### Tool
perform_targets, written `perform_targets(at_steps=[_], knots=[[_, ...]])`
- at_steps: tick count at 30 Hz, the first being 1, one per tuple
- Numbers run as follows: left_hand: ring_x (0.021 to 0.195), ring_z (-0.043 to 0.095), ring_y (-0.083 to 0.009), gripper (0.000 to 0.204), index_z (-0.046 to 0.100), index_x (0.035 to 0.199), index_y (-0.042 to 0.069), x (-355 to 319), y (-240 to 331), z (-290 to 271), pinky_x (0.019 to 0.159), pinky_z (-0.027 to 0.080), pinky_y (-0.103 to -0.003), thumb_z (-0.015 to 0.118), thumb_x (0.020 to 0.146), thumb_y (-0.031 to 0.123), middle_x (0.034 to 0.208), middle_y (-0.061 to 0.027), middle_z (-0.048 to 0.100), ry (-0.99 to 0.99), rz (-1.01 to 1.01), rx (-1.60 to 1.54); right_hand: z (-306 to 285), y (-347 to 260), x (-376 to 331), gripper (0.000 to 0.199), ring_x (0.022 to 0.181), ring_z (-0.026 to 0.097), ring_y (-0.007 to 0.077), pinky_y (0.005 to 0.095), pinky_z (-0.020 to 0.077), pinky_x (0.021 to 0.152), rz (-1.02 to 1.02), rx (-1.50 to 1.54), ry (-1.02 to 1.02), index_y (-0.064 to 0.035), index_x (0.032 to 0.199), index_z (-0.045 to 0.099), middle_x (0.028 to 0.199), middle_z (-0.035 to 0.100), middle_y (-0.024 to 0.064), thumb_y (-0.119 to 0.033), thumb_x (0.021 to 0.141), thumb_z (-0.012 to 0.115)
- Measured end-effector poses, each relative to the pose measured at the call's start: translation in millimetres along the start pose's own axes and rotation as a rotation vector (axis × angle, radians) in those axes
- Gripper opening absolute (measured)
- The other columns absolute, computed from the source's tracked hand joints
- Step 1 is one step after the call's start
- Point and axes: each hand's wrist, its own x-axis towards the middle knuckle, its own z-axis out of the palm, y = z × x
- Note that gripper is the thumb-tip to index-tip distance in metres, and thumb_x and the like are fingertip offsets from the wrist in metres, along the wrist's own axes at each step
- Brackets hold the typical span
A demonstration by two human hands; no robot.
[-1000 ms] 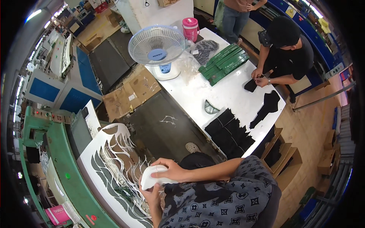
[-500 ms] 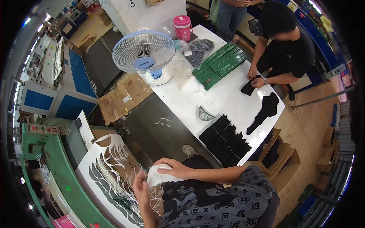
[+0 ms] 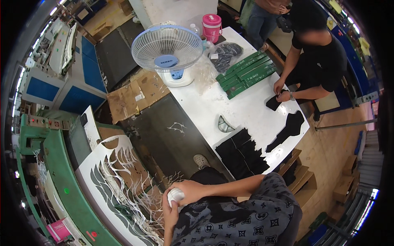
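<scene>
A small bundle of white cut pieces (image 3: 176,195), thin and seemingly stacked, is between my two hands in front of my body. My left hand (image 3: 170,209) is closed on its near side, thumb on the white surface. From the right, my right hand (image 3: 192,192) wraps round the far side, its fingers partly hidden. Just left of my hands lies a white sheet (image 3: 92,158) with leaf-shaped cut-outs and tangled white offcut strips (image 3: 137,197). Black cut pieces (image 3: 242,153) lie in rows on the white table (image 3: 197,110) ahead.
On the table are a fan (image 3: 166,53), green bars (image 3: 248,74), a curved metal cutting die (image 3: 224,124) and a pink jug (image 3: 212,28). A green machine (image 3: 61,176) stands left. Across the table, a person (image 3: 314,61) handles a black piece. Cardboard boxes (image 3: 301,180) stand right.
Both hands have closed further round the white pieces, which now look bunched rather than spread. They have shifted slightly down and right. My view has turned a little.
</scene>
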Motion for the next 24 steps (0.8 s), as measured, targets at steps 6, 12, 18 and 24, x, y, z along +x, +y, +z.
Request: perform_targets(at_steps=[6,12,18,24], knots=[[0.126,0.060,-0.0285,0.065,0.044,0.150,-0.006,5.1,13.6,-12.1,0.109,0.045,-0.039,0.071,0.099,0.024,0.137,-0.0196,0.060,0.007,0.109,0.019,-8.1,7.2,21.9,0.065,0.107,0.072,0.0310,0.0400,0.0561,0.093,0.001,0.077,-0.112,-0.0024,0.128,0.065,0.115,0.074,0.0179,-0.039,0.078,0.087],[0.123,0.063,-0.0268,0.085,0.038,0.153,-0.004,2.3,13.7,-37.9,0.103,0.052,-0.036,0.085,0.082,0.001,0.132,-0.0194,0.063,0.161,-0.009,-0.296,-16.6,-3.1,33.2,0.064,0.110,0.071,0.0290,0.0379,0.0547,0.095,0.035,0.187,-0.047,0.0003,0.130,0.062,0.119,0.072,0.0185,-0.037,0.084,0.085],[0.119,0.065,-0.0267,0.073,0.039,0.155,0.001,9.7,13.1,-19.0,0.100,0.057,-0.039,0.077,0.092,0.003,0.132,-0.0177,0.063,0.479,0.169,-0.587,16.5,-14.5,37.1,0.050,0.113,0.064,0.0193,0.0343,0.0505,0.099,0.021,0.510,0.260,-0.0029,0.133,0.058,0.121,0.067,0.0110,-0.020,0.090,0.079],[0.124,0.063,-0.0233,0.062,0.044,0.149,-0.004,22.8,39.3,2.9,0.103,0.053,-0.036,0.071,0.093,-0.005,0.138,-0.0161,0.062,0.565,0.146,-0.572,25.0,-34.4,48.3,0.049,0.113,0.060,0.0154,0.0334,0.0486,0.100,-0.169,0.600,0.479,-0.0032,0.132,0.056,0.118,0.063,0.0075,-0.016,0.090,0.077]])
